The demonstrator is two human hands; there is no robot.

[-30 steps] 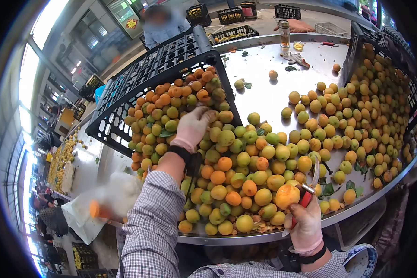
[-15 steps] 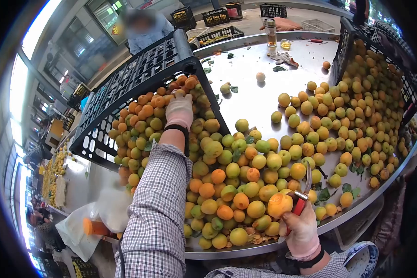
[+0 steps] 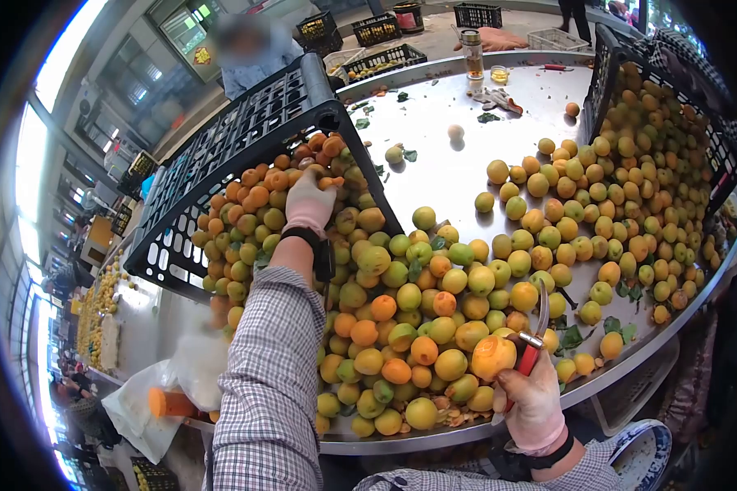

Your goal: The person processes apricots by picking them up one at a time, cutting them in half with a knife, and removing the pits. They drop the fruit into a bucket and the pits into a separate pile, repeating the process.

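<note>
My left hand (image 3: 307,204), in a pale glove, reaches into a tipped black plastic crate (image 3: 246,131). Its fingers curl round an orange apricot (image 3: 329,182) at the top of the heap spilling from the crate. Low on the right, my right hand (image 3: 535,409), also gloved, is closed round the red handle of a curved-blade knife (image 3: 531,353), its blade pointing up. A large orange-yellow apricot (image 3: 494,357) with brown marks sits right at that thumb's tip. Green and yellow apricots (image 3: 434,331) are heaped between both hands.
A second tipped crate (image 3: 602,90) spills more apricots (image 3: 630,196) on the right. Farther back on the metal table (image 3: 434,180) stand a glass bottle (image 3: 472,56) and a small cup (image 3: 499,74), near another red-handled tool (image 3: 555,68). A person (image 3: 258,53) is behind the left crate.
My left fingers have drawn back slightly, and an orange apricot now shows at their tips. My right hand keeps its hold on the knife, almost unmoved. The view has shifted slightly.
</note>
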